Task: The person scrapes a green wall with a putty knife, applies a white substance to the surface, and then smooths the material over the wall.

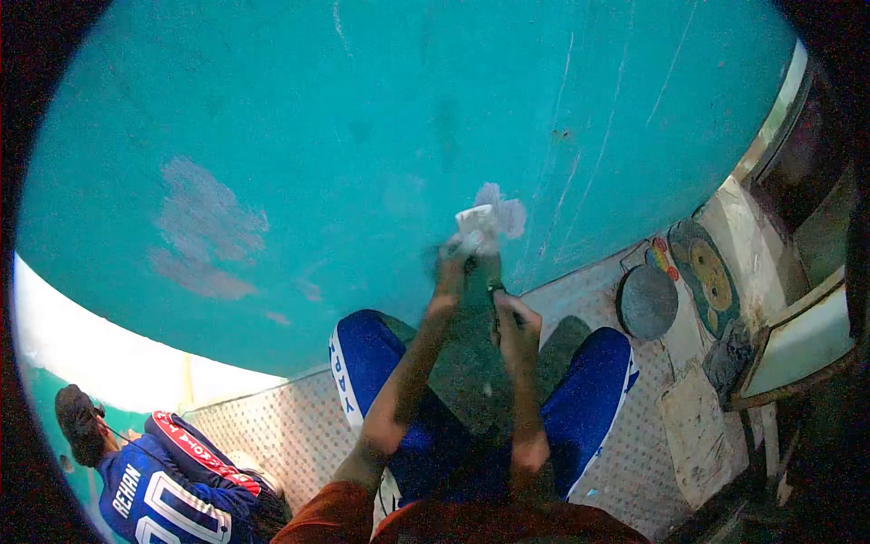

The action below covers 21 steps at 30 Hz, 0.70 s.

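My right hand (518, 328) is closed round the handle of what looks like a putty knife (488, 263), its blade pointing up toward the teal wall (362, 118). At the blade's left edge, my left hand (450, 263) has curled, blurred fingers up against a whitish, flat-looking piece (475, 219); I cannot tell what they grip. Right behind the blade end, a pale patch of filler (509, 218) marks the wall. Both forearms reach up between my bent knees in blue trousers (372, 349).
A larger pale smear (208, 227) covers part of the wall at left. At lower left sits another person (172, 480) in a blue jersey. On the right, a round dark lid-like disc (647, 302) and a yellowish round object (711, 274) lie by the patterned floor (290, 408).
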Motion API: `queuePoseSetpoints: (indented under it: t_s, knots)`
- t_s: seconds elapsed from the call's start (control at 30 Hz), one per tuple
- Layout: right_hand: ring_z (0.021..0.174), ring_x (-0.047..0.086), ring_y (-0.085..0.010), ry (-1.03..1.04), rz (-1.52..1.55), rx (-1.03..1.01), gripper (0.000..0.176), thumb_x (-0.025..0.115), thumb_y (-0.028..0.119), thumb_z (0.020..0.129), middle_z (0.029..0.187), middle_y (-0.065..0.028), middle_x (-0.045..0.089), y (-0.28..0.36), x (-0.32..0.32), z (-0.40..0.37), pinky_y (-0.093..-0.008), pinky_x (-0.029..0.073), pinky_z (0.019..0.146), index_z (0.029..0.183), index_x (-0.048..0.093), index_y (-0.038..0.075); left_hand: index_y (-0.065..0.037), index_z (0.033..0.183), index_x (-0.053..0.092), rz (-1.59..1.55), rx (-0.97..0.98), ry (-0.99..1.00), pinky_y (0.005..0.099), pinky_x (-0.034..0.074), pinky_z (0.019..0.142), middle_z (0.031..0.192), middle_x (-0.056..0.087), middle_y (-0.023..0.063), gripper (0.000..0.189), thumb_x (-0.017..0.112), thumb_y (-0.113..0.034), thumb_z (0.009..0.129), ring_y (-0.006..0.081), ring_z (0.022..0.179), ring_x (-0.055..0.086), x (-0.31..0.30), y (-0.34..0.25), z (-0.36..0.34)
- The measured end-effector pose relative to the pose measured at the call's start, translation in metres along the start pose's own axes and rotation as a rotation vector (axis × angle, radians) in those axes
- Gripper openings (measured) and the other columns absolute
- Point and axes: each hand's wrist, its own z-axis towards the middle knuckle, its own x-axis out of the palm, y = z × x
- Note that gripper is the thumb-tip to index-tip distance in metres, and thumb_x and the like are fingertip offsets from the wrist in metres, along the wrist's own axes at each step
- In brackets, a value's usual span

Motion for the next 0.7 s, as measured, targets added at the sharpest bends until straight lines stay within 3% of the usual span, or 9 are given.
queuePoseSetpoints:
  t_s: [0.07, 0.17, 0.37, 0.47, 0.53, 0.57, 0.7]
  knots:
    - [0.043, 0.045, -0.0080, 0.060, -0.017, 0.045, 0.029, 0.060, 0.029, 0.084, 0.056, -0.0017, 0.052, 0.002, 0.000, 0.000, -0.0240, 0.033, 0.038, 0.089, 0.063, 0.001, -0.004, 0.096, 0.056, -0.206, -0.067, -0.048, 0.0300, 0.045, 0.055, 0.079, 0.059, 0.0060, 0.028, 0.049, -0.030, 0.087, 0.0150, 0.064, 0.056, 0.021, -0.022, -0.010]
    - [0.040, 0.045, -0.0088, 0.069, 0.015, 0.093, 0.027, 0.061, 0.028, 0.084, 0.054, -0.0015, 0.052, 0.004, 0.006, -0.002, -0.0246, 0.033, 0.035, 0.088, 0.062, 0.001, -0.004, 0.094, 0.056, -0.021, -0.019, 0.007, 0.0304, 0.044, 0.053, 0.076, 0.059, 0.0064, 0.026, 0.047, -0.028, 0.088, 0.0155, 0.061, 0.056, 0.031, -0.038, -0.019]
    - [0.039, 0.044, -0.0085, -0.038, 0.090, 0.080, 0.028, 0.061, 0.028, 0.084, 0.053, -0.0007, 0.050, -0.004, 0.017, -0.001, -0.0241, 0.031, 0.034, 0.085, 0.062, 0.000, -0.005, 0.090, 0.056, 0.299, 0.101, -0.094, 0.0301, 0.042, 0.046, 0.069, 0.058, 0.0065, 0.025, 0.043, -0.026, 0.089, 0.0157, 0.053, 0.054, 0.037, -0.045, -0.015]
    - [0.038, 0.043, -0.0080, 0.014, 0.138, 0.186, 0.029, 0.059, 0.029, 0.084, 0.051, 0.0000, 0.048, -0.002, 0.018, -0.002, -0.0234, 0.029, 0.033, 0.082, 0.061, 0.001, -0.006, 0.088, 0.056, 0.536, 0.217, -0.133, 0.0300, 0.041, 0.043, 0.066, 0.057, 0.0066, 0.025, 0.041, -0.025, 0.089, 0.0158, 0.049, 0.053, 0.039, -0.045, -0.013]
    - [0.037, 0.042, -0.0079, -0.013, 0.130, 0.142, 0.029, 0.058, 0.030, 0.085, 0.051, 0.0002, 0.047, 0.009, 0.023, -0.004, -0.0232, 0.028, 0.033, 0.079, 0.060, 0.002, -0.006, 0.086, 0.056, 0.465, 0.124, -0.177, 0.0299, 0.041, 0.041, 0.064, 0.057, 0.0066, 0.025, 0.039, -0.025, 0.089, 0.0159, 0.047, 0.053, 0.045, -0.052, -0.018]
    - [0.037, 0.042, -0.0078, -0.032, 0.122, 0.125, 0.030, 0.058, 0.031, 0.085, 0.050, 0.0003, 0.047, 0.012, 0.022, -0.007, -0.0231, 0.027, 0.033, 0.077, 0.060, 0.002, -0.007, 0.085, 0.056, 0.275, -0.021, -0.216, 0.0301, 0.040, 0.039, 0.061, 0.056, 0.0062, 0.024, 0.039, -0.023, 0.089, 0.0156, 0.044, 0.052, 0.049, -0.055, -0.021]
    - [0.036, 0.040, -0.0078, -0.009, 0.130, 0.151, 0.031, 0.057, 0.031, 0.086, 0.050, 0.0000, 0.046, 0.005, 0.021, 0.002, -0.0235, 0.027, 0.033, 0.078, 0.061, 0.001, -0.007, 0.074, 0.054, 0.367, 0.058, -0.121, 0.0294, 0.039, 0.038, 0.057, 0.053, 0.0052, 0.025, 0.040, -0.022, 0.088, 0.0148, 0.042, 0.050, 0.048, -0.054, -0.014]
